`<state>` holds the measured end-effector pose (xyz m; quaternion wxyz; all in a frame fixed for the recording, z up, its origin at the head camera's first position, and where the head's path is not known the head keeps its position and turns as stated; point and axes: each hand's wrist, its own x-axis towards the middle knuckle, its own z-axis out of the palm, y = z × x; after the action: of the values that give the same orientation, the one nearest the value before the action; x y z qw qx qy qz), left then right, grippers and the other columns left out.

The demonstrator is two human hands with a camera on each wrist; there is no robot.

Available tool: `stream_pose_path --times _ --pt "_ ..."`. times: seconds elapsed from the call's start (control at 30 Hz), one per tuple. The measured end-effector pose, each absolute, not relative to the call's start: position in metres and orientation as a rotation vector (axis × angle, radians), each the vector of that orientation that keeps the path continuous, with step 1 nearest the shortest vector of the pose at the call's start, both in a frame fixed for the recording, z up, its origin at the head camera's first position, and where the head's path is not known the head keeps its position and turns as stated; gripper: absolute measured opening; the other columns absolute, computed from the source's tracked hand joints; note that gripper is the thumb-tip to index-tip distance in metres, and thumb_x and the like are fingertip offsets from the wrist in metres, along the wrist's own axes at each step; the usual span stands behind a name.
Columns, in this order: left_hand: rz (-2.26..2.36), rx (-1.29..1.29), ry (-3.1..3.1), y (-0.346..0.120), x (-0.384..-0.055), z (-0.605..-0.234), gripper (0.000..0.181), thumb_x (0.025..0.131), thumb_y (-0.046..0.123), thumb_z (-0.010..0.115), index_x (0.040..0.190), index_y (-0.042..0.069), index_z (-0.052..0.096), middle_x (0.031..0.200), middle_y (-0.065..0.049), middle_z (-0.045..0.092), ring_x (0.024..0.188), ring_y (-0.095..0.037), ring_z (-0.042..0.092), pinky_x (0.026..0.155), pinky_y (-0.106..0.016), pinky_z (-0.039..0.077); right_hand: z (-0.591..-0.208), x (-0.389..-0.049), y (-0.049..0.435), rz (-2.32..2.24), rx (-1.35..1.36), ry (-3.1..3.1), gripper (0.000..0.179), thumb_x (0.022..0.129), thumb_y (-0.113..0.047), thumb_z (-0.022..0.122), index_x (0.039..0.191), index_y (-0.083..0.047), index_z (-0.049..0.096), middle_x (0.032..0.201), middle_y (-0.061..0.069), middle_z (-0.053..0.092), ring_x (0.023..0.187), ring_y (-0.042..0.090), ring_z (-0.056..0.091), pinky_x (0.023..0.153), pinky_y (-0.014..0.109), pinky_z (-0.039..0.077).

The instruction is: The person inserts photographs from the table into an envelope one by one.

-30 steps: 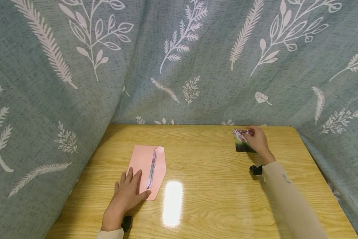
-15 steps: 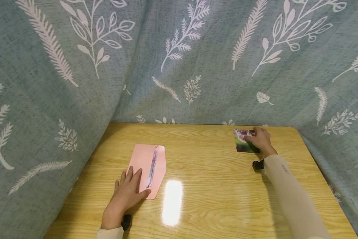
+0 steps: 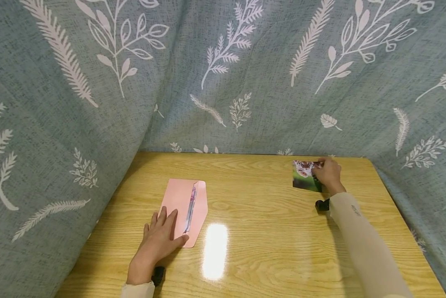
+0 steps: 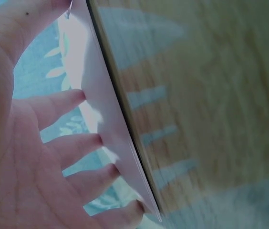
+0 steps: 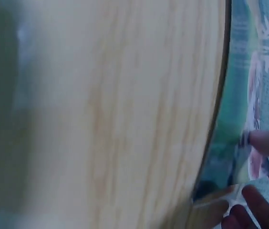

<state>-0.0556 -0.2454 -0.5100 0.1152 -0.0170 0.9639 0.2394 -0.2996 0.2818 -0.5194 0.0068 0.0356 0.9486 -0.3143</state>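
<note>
A pink envelope [image 3: 176, 198] lies on the table at the left, its pointed flap unfolded to the right and a strip of a printed picture showing in its opening. My left hand [image 3: 157, 242] rests on it with fingers spread; the left wrist view shows the fingertips touching the envelope [image 4: 107, 114]. Far right on the table is a photo card [image 3: 304, 180] with a tiger and a green background. By its right edge my right hand [image 3: 328, 174] pinches it between thumb and fingers, and the card [image 5: 234, 105] looks slightly raised there in the right wrist view.
The wooden table [image 3: 252, 215] carries a bright light reflection near its middle. A blue-green curtain [image 3: 193, 74] with white leaf prints hangs along the back and both sides. Dark wrist devices [image 3: 322, 205] sit under both wrists.
My right hand has shifted slightly right along the photo card to its right edge, uncovering more of the picture, and the card has turned a little. The left hand stays on the envelope.
</note>
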Motion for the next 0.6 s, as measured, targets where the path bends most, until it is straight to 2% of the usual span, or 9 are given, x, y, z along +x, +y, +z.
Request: stream_pose_path --times 0.17,0.37,0.47,0.6 --pt "0.693 -0.045 2.831 -0.244 -0.056 -0.510 0.093 0.087 0.052 0.073 0.157 0.008 0.031 0.161 -0.030 0.010 0.145 -0.056 0.003 0.105 -0.079 0.005 -0.516 -0.293 0.284 -1.118 0.191 2.924 0.043 0.097 -0.011 0.058 0.133 0.010 0.049 0.121 0.034 0.057 0.108 0.048 0.055 0.086 0.059 0.047" --pt "0.690 -0.047 2.828 -0.244 -0.056 -0.509 0.092 0.088 0.052 0.073 0.157 0.008 0.032 0.161 -0.030 0.010 0.145 -0.056 0.003 0.105 -0.079 0.005 -0.512 -0.287 0.286 -1.268 0.212 2.867 0.043 0.100 -0.010 0.059 0.137 0.007 0.047 0.123 0.033 0.055 0.110 0.047 0.055 0.083 0.055 0.050" --pt "0.688 -0.046 2.828 -0.244 -0.056 -0.509 0.092 0.088 0.051 0.073 0.157 0.008 0.031 0.161 -0.031 0.010 0.145 -0.056 0.003 0.105 -0.078 0.005 -0.509 -0.284 0.285 -1.330 0.216 2.844 0.044 0.100 -0.010 0.059 0.139 0.006 0.049 0.122 0.030 0.054 0.110 0.045 0.055 0.079 0.048 0.051" --pt "0.684 -0.048 2.829 -0.244 -0.056 -0.509 0.092 0.087 0.051 0.073 0.157 0.008 0.031 0.161 -0.031 0.010 0.145 -0.056 0.003 0.105 -0.078 0.005 -0.506 -0.278 0.284 -1.453 0.199 2.773 0.043 0.100 -0.012 0.060 0.139 0.005 0.050 0.119 0.024 0.055 0.099 0.031 0.059 0.068 0.035 0.052"
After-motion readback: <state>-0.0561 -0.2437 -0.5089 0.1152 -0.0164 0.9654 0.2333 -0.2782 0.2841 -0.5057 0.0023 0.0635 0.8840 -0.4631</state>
